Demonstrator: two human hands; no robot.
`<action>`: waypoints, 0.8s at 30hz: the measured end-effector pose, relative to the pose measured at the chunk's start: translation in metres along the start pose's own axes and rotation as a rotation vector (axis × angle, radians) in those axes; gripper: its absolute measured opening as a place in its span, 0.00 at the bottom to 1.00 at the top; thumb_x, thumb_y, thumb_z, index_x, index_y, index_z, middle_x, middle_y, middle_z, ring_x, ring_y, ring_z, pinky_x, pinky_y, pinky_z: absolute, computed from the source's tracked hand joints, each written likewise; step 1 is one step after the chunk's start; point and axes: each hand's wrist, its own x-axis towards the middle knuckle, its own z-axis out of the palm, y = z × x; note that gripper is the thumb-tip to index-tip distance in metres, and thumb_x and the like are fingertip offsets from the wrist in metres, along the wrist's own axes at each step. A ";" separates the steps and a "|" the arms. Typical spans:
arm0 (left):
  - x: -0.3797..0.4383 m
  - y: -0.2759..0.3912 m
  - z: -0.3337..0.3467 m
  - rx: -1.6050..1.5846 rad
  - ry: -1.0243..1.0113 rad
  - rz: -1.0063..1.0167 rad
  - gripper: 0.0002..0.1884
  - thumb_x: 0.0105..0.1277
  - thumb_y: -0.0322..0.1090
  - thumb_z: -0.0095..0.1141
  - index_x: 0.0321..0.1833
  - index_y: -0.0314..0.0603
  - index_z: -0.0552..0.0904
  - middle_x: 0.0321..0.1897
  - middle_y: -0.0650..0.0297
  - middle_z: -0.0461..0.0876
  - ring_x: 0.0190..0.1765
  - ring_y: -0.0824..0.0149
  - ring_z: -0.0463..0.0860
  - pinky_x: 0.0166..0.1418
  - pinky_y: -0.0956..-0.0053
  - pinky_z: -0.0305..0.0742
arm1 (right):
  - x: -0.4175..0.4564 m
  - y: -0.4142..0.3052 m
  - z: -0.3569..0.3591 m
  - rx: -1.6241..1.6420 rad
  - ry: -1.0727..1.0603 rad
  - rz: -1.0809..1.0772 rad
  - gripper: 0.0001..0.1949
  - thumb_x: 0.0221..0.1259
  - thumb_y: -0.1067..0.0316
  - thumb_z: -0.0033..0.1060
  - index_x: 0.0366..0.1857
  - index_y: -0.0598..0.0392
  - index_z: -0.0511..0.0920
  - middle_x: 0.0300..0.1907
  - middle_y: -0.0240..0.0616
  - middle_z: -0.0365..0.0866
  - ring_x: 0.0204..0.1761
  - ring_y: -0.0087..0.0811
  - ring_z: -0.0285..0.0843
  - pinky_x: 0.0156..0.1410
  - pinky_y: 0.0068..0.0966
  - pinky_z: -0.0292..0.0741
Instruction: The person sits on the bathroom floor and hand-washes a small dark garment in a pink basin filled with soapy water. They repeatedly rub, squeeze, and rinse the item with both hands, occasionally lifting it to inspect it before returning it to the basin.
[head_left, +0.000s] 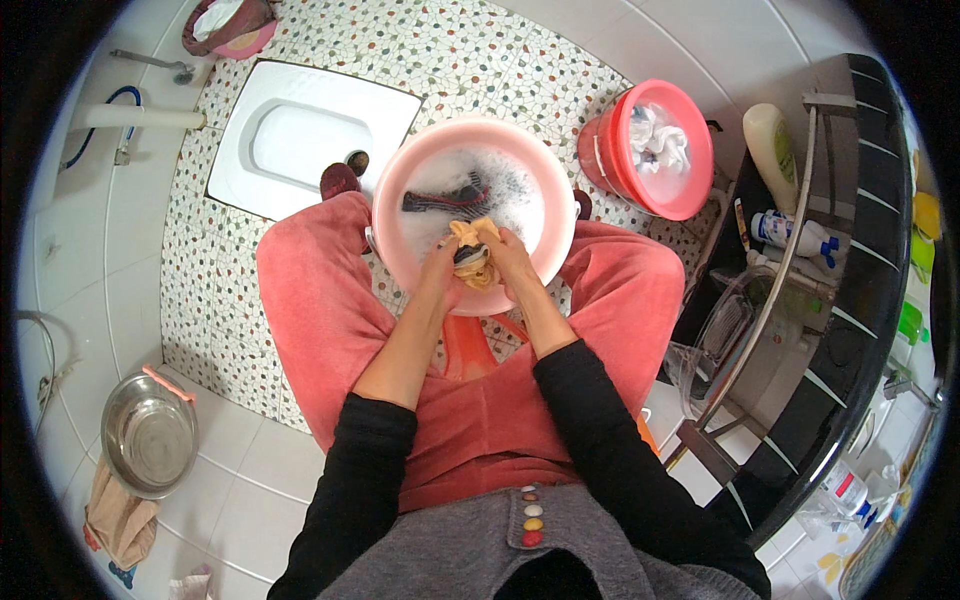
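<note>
Between my knees stands a pale pink plastic basin (389, 180) of sudsy water. My left hand (441, 268) and my right hand (510, 259) both grip a bunched yellow cloth (480, 272) with a dark patch in its folds, above the near side of the basin. Whether the cloth is a sock or another garment I cannot tell. A dark grey striped cloth (446, 201) with a thin red line lies in the foam just beyond my hands. The fingertips are partly hidden by the yellow cloth.
A squat toilet (236, 165) is set in the pebble-patterned floor at left. To the right stands a red bucket (600, 154) with white cloth in water. Bottles (771, 150) sit beside a metal rail (799, 217) under a black-tiled counter (847, 360). A metal bowl (154, 442) leans at lower left.
</note>
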 end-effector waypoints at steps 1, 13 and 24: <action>0.006 -0.002 -0.008 0.043 0.023 0.051 0.14 0.75 0.34 0.43 0.60 0.37 0.71 0.52 0.56 0.78 0.52 0.58 0.81 0.58 0.61 0.79 | 0.013 0.013 -0.005 -0.046 0.039 -0.087 0.20 0.65 0.57 0.58 0.53 0.61 0.74 0.44 0.42 0.80 0.45 0.35 0.76 0.52 0.33 0.73; 0.039 -0.007 -0.058 -0.080 0.008 -0.080 0.14 0.70 0.45 0.51 0.51 0.47 0.76 0.48 0.59 0.80 0.48 0.58 0.81 0.54 0.53 0.78 | 0.009 0.045 0.025 -0.024 -0.248 -0.173 0.16 0.61 0.72 0.55 0.53 0.57 0.76 0.43 0.36 0.81 0.39 0.29 0.80 0.44 0.26 0.77; 0.021 -0.011 -0.035 -0.086 0.012 -0.128 0.11 0.72 0.34 0.49 0.52 0.40 0.77 0.41 0.58 0.81 0.42 0.59 0.83 0.46 0.62 0.83 | -0.028 0.011 0.026 -0.840 0.060 -0.691 0.16 0.65 0.56 0.49 0.45 0.59 0.73 0.38 0.60 0.80 0.41 0.58 0.80 0.46 0.47 0.75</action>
